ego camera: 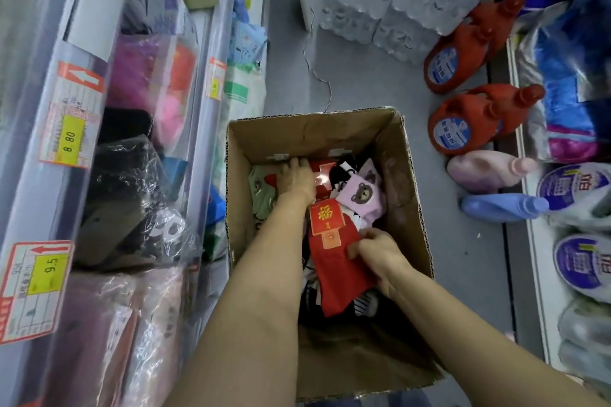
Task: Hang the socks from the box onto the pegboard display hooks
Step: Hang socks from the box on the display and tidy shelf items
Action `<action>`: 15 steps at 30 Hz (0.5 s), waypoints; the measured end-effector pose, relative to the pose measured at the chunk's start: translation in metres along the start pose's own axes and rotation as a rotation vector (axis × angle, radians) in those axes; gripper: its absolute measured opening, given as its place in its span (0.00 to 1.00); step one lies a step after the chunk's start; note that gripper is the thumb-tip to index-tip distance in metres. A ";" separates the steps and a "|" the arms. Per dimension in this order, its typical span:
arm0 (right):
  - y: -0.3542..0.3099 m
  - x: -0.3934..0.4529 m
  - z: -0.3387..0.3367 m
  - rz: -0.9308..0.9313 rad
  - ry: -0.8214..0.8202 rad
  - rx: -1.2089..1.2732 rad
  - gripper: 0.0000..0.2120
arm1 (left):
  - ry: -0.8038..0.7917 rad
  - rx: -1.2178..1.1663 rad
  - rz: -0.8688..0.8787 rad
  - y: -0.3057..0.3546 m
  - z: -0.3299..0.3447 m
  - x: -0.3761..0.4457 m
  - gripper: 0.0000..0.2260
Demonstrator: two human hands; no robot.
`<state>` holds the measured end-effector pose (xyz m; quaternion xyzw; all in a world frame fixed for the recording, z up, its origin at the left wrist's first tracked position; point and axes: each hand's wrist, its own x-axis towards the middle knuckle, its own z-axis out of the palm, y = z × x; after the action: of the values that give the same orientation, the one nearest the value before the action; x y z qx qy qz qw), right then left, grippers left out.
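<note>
While left hand (295, 179) presses flat, right hand (377, 249) pinches soft red socks (337, 274) inside corrugated box (410, 182).

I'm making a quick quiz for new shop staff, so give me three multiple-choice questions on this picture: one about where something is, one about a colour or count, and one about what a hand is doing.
1. Where does the cardboard box stand?
A. On a shelf
B. On the floor of the aisle
C. On a trolley

2. What colour are the socks with the gold-character label?
A. Red
B. Blue
C. Yellow

3. What is the right hand doing?
A. Hanging idle outside the box
B. Holding a bottle
C. Gripping the red socks inside the box

Answers: B, the box sits on the grey floor between the shelves; A, the fabric under the label is red; C, its fingers curl onto the red socks, while the left hand reaches deeper into the pile.
</note>
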<state>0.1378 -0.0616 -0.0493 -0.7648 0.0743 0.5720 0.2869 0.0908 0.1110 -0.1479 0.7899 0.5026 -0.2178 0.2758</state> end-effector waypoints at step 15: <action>-0.007 -0.035 0.000 -0.026 0.051 0.174 0.07 | 0.329 -0.288 -0.049 -0.003 -0.045 -0.085 0.14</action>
<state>0.1294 -0.0638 -0.0153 -0.7522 0.1214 0.5399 0.3577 0.0574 0.0841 -0.0617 0.7548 0.5859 -0.0183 0.2945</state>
